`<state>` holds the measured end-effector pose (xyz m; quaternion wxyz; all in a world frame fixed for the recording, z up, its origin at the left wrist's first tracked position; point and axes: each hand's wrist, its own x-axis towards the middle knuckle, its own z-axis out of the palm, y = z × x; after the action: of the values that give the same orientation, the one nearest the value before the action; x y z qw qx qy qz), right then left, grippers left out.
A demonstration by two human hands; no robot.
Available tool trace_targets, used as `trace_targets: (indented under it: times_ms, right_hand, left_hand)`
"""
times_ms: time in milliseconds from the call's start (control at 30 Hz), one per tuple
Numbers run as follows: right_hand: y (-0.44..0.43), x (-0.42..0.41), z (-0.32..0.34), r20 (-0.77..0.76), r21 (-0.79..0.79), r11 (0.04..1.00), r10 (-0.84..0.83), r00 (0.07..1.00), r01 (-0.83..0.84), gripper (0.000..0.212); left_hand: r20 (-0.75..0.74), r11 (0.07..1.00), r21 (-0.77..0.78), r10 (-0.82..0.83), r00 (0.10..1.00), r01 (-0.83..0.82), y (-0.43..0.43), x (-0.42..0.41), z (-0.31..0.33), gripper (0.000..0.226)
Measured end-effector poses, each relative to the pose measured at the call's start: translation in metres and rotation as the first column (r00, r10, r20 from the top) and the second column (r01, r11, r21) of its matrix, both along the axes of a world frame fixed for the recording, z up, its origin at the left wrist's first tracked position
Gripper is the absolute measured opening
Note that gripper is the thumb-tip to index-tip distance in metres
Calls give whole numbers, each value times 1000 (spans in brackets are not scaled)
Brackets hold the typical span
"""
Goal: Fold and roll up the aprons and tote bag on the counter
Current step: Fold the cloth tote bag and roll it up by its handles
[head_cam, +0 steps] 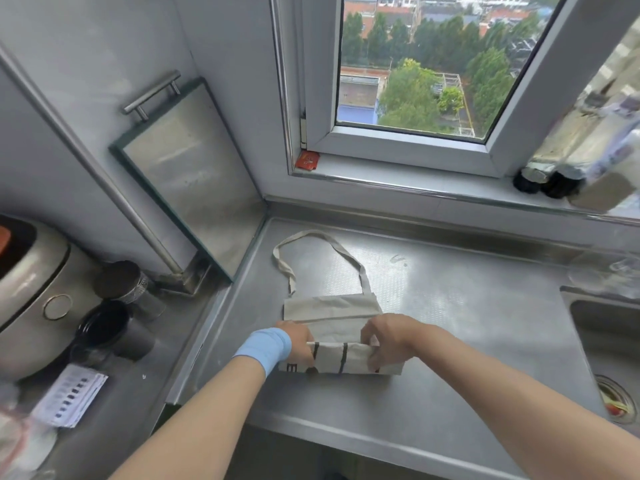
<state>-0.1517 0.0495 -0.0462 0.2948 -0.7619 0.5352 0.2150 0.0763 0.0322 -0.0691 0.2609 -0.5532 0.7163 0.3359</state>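
Where fingers [371,353] pinch, tote bag [332,313] edge curls.

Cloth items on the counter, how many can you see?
1: the tote bag, in the middle of the counter, its near end rolled and gripped by the left hand and right hand. Others may be out of view.

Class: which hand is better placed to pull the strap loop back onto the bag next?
Probably the left hand: the strap loop lies straight beyond it, while the right hand grips the tote bag at its other end.
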Motion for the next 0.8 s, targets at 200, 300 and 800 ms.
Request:
trace_targets:
  times_ms: [200,300,800]
  right_hand:
    - [-36,1,-13,140,-64,992,-94,986,104,16]
    - [-55,-1,-32,182,-187,973,-99,978,133,15]
    - [-75,17,-83,-92,-612,790,-35,995,-29,40]
  left_hand:
    - [-172,951,2,305,937,-309,-24,13,-10,16]
    - [-311,894,-77,399,863,-442,-36,24,-19,24]
    - [25,787,-590,-205,978,180,-30,-40,-68,60]
